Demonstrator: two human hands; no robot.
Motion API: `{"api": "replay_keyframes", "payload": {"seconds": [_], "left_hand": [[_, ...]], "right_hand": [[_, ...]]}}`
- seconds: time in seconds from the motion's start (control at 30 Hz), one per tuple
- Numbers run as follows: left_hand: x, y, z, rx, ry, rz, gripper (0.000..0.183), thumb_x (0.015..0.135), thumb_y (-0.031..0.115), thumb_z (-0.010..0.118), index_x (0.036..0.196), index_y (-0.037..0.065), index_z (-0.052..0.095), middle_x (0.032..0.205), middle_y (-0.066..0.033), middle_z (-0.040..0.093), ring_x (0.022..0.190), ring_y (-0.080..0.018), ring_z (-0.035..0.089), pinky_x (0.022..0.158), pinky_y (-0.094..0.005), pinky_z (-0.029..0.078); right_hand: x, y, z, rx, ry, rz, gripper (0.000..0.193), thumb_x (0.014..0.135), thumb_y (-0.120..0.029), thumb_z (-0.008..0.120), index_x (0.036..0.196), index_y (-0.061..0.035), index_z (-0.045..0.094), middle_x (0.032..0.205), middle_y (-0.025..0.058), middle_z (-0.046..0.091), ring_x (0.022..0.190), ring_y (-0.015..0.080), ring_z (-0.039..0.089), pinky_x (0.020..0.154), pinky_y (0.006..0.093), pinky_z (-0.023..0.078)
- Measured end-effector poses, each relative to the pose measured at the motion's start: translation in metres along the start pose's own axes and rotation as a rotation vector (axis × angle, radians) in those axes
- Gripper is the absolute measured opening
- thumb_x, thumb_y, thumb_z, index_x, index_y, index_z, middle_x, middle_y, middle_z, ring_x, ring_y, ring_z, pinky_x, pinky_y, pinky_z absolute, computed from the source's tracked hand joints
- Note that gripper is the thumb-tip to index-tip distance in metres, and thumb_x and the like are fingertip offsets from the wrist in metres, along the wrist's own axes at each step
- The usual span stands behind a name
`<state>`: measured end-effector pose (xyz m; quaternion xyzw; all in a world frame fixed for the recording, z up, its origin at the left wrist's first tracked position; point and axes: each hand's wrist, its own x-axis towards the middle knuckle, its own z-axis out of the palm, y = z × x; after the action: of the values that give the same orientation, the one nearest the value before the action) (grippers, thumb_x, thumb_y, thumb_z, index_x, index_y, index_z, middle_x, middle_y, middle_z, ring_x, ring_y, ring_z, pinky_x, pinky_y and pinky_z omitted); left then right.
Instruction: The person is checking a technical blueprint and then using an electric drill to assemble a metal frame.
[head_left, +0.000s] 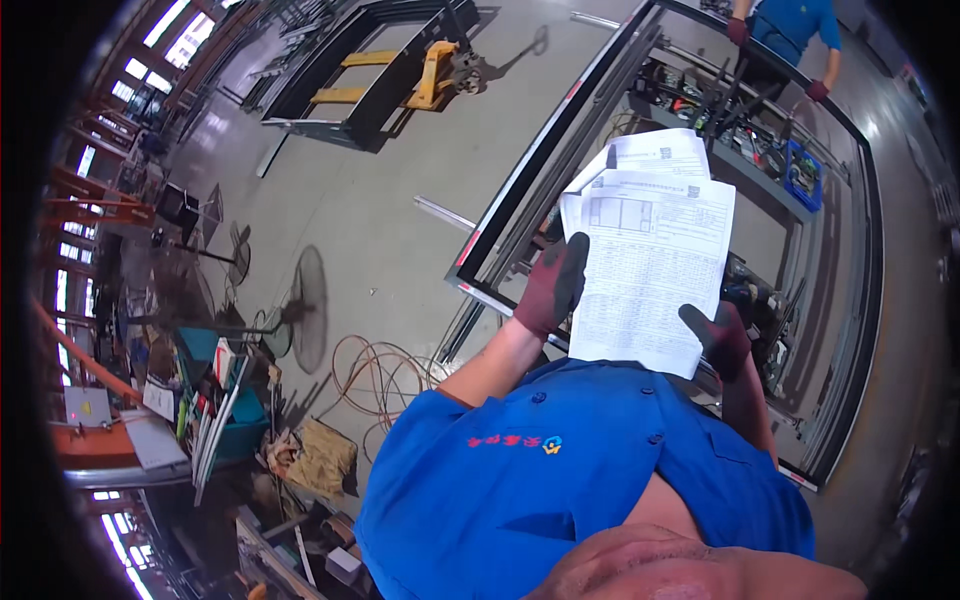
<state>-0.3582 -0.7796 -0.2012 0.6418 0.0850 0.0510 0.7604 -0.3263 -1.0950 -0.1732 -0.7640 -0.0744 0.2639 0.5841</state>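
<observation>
Several printed sheets of paper (650, 270) are spread in front of my chest, the top one carrying a line drawing and a table of small print. Another sheet (660, 150) sticks out past its far edge. My left hand (555, 285), in a dark red and black work glove, grips the sheets' left edge with the thumb on top. At the lower right edge, my right hand (722, 338), gloved alike, pinches the paper with its thumb over the front. The fingers of both hands are mostly hidden behind the sheets.
Beyond the papers lies a large dark metal frame (530, 190), with a tool shelf and a blue basket (803, 175) inside it. A co-worker (790, 30) in blue stands at its far side. A yellow pallet jack (432, 75), floor fan (308, 308) and coiled hose (375, 385) are leftward.
</observation>
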Motion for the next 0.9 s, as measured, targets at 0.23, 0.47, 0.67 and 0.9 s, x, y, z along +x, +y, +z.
{"api": "replay_keyframes", "payload": {"seconds": [0.23,0.47,0.67,0.9], "left_hand": [[0.0,0.006,-0.003,-0.171,-0.024,-0.068,0.049,0.11,0.059,0.063,0.101,0.012,0.07,0.07,0.0095,0.051,0.061,-0.0023,0.045,0.056,-0.0251,0.033],[0.008,-0.03,-0.01,-0.158,0.092,0.062,0.037,0.114,0.034,0.06,0.085,0.013,0.065,0.069,0.0065,0.049,0.061,-0.0054,0.043,0.055,-0.0284,0.032],[0.018,-0.044,-0.014,0.053,-0.01,0.32,0.025,0.109,0.006,0.049,0.084,0.003,0.048,0.074,-0.0092,0.049,0.07,-0.0187,0.047,0.065,-0.0347,0.042],[0.016,-0.043,-0.012,-0.08,-0.072,0.214,0.031,0.114,0.011,0.045,0.084,0.006,0.042,0.079,-0.0046,0.044,0.076,-0.0154,0.042,0.072,-0.0319,0.042]], "right_hand": [[0.011,-0.005,0.002,-0.022,0.055,-0.1,0.045,0.102,-0.011,0.067,0.143,0.0072,0.067,0.134,0.0137,0.076,0.125,0.0229,0.069,0.11,0.0379,0.05],[0.007,-0.014,0.005,-0.019,0.054,-0.049,0.034,0.105,-0.016,0.07,0.13,0.0059,0.074,0.118,0.0108,0.08,0.11,0.0168,0.072,0.095,0.0353,0.055],[0.011,-0.008,0.002,0.019,-0.013,-0.134,0.037,0.108,-0.019,0.068,0.134,0.0068,0.071,0.12,0.0136,0.08,0.109,0.0166,0.073,0.093,0.0351,0.057],[0.005,-0.003,0.003,0.093,-0.002,-0.105,0.035,0.108,-0.02,0.067,0.133,0.0037,0.072,0.118,0.0144,0.081,0.107,0.0181,0.073,0.093,0.0354,0.057]]}}
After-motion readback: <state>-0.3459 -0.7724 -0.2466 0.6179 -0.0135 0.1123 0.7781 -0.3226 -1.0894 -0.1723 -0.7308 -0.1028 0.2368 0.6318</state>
